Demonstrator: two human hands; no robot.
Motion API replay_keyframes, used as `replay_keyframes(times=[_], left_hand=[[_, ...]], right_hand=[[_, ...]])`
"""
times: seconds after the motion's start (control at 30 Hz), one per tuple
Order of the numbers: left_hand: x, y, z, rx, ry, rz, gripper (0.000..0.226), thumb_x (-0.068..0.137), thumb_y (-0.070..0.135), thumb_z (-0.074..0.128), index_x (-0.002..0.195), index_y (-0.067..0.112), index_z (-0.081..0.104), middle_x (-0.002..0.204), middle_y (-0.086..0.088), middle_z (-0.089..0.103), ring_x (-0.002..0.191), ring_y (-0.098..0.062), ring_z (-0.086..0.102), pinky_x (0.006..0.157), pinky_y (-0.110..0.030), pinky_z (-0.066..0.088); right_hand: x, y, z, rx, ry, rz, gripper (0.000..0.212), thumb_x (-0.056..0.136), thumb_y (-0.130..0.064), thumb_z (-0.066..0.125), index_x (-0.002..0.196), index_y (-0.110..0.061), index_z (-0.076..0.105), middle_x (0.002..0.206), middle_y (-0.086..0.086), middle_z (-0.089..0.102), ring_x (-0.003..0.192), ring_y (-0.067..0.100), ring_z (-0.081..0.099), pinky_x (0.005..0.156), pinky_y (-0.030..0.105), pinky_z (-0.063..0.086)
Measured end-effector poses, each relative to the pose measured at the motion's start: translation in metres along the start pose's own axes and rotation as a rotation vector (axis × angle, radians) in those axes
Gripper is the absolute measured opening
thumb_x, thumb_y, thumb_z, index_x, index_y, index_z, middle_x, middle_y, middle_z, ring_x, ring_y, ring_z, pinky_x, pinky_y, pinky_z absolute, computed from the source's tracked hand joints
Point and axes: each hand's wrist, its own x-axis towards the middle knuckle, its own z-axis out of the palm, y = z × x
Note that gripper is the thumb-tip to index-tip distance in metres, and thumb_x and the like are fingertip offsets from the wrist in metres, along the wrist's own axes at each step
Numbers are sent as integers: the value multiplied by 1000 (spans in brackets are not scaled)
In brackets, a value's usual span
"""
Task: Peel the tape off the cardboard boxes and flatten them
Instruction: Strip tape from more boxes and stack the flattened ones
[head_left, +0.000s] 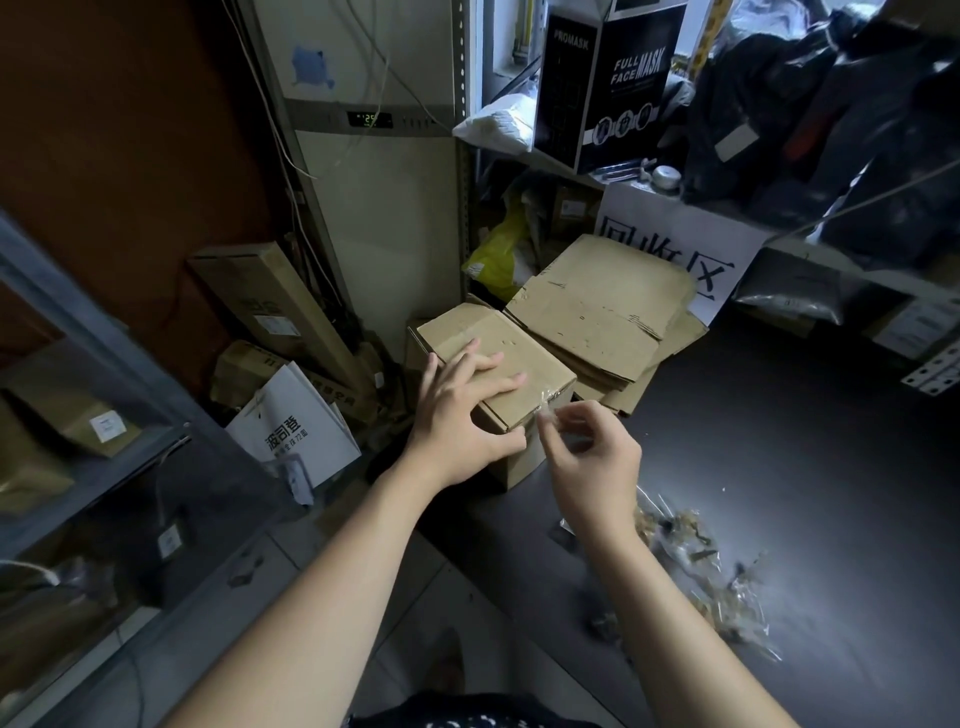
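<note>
A small closed cardboard box (524, 358) stands on the dark floor in the middle of the head view. My left hand (462, 410) rests on its top with the fingers spread flat and the thumb against the near side. Just right of the box's near corner, my right hand (592, 457) pinches a strip of clear tape (545, 408) that still clings to that corner. Behind the box lies a stack of flattened cardboard boxes (602, 306).
A heap of peeled clear tape scraps (691, 561) lies on the floor at the right. A white paper bag (291, 421) and long cartons (270, 301) lean at the left by a metal shelf (104, 364). Shelves with bags and a black mask box (608, 78) stand behind.
</note>
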Motion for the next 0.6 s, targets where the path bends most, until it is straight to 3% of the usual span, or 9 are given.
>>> replay_keyframes(times=[0.07, 0.17, 0.37, 0.47, 0.6], left_hand=[[-1, -1, 0, -8, 5, 2, 61, 66, 45, 72, 126, 36, 71, 144, 9, 53, 152, -5, 20, 116, -21, -23], [-1, -3, 0, -21, 0, -1, 61, 66, 45, 73, 127, 37, 70, 143, 10, 52, 152, -1, 18, 116, -20, -23], [3, -2, -1, -26, -23, -3, 64, 67, 56, 68, 129, 39, 68, 144, 12, 50, 149, 5, 14, 115, -20, -24], [3, -2, 0, -25, -26, 6, 68, 65, 64, 62, 129, 39, 68, 145, 12, 50, 151, 3, 14, 116, -22, -23], [1, -3, -1, -33, -22, 12, 70, 65, 65, 60, 129, 38, 68, 144, 13, 50, 152, 0, 15, 116, -20, -23]], right_hand=[[-2, -2, 1, 22, -15, 28, 15, 89, -14, 80, 80, -16, 67, 75, -10, 68, 74, 8, 67, 69, 21, 52], [1, 0, 2, 119, -57, 107, 13, 85, -7, 82, 78, -15, 74, 76, -7, 72, 74, 11, 70, 72, 20, 54], [-6, -1, -5, 298, -179, 197, 9, 83, -7, 83, 90, -13, 83, 103, -3, 74, 97, 7, 72, 86, 19, 56], [-4, -1, -5, 303, -151, 254, 6, 87, -15, 83, 91, -19, 81, 95, -6, 77, 94, 9, 73, 85, 25, 57], [3, -4, -1, 387, -145, 371, 24, 82, -10, 86, 100, -18, 72, 92, 2, 76, 86, 11, 74, 79, 22, 56]])
